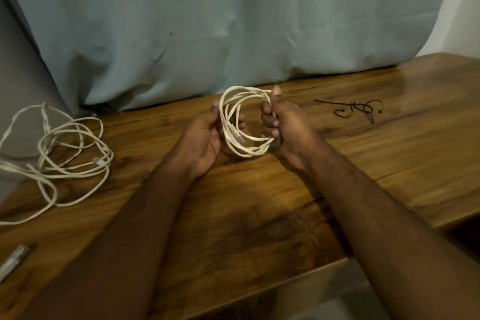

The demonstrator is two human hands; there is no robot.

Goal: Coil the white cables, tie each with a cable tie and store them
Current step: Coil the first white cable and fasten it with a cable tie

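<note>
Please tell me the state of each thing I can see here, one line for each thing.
coiled white cable: wound in loops, held above the table, not tied.
left hand: holds the coil's left side.
right hand: grips the coil's right side.
loose white cable: uncoiled, tangled on the table at left.
black cable ties: lying unused on the table at right.
wooden table: bears the cables and ties.

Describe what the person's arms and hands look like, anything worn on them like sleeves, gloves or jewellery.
Both forearms are bare right up to the frame's lower edge, with no sleeve in sight. The left hand and right hand wear no gloves, and no ring, watch or bracelet shows on the fingers or wrists. Fine hair is visible along the right forearm. The picture is slightly blurred, so small details could be missed.
</note>
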